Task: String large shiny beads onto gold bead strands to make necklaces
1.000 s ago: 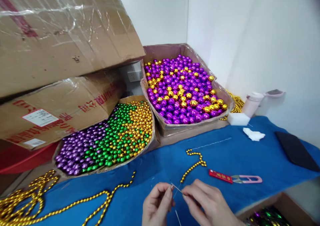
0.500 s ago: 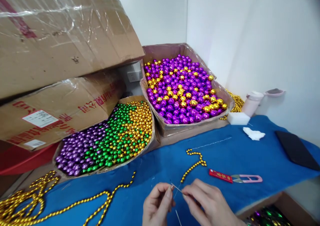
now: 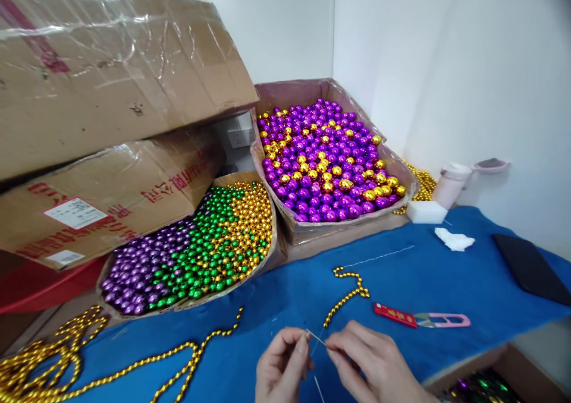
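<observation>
At the bottom edge, my left hand [image 3: 282, 367] and my right hand [image 3: 372, 364] meet over the blue cloth [image 3: 414, 272]. Both pinch a thin needle [image 3: 316, 336] with fine thread between their fingertips. A short strand of small gold beads [image 3: 348, 293] lies on the cloth just beyond my fingers, running up from the needle's end. Pink thread snips [image 3: 422, 318] with a red cap lie to the right of my right hand.
A box of small purple, green and gold beads [image 3: 191, 248] and a box of larger purple and gold beads [image 3: 323, 159] stand behind. Taped cartons [image 3: 111, 76] lean at left. Long gold strands [image 3: 53, 355] pile bottom left. A black phone [image 3: 529, 269], white block [image 3: 426, 211] and cup [image 3: 449, 183] sit right.
</observation>
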Tool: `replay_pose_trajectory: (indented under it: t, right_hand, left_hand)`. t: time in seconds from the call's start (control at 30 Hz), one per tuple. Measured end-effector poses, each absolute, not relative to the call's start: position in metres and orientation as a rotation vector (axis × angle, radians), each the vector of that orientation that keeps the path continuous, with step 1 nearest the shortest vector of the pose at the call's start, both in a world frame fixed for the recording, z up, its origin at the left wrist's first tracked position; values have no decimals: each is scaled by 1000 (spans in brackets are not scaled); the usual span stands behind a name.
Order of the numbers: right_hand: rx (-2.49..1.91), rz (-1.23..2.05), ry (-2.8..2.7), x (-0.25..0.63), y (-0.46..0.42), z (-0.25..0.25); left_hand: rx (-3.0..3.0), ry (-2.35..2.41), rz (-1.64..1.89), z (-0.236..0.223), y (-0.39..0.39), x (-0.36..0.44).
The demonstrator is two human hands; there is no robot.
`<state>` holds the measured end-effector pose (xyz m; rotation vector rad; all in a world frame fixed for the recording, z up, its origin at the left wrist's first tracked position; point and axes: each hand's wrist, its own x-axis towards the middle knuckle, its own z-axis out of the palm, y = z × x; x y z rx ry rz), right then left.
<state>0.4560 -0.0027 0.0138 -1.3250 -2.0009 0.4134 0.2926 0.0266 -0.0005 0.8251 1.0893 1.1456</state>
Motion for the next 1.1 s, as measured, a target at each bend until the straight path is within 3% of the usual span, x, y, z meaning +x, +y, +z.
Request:
replay_pose_trajectory:
  t: [0.87,1.0,1.1]
  right_hand:
    - [-1346,470,-2146,452,-3,14]
    - [-1335,686,-2085,453,0,22]
    - [-1239,1202,-1647,452,3,19]
  left_hand:
    - [793,1030,1057,10,31,296]
    - [851,1015,976,14,37,294]
    - [787,1000,990,12,42,296]
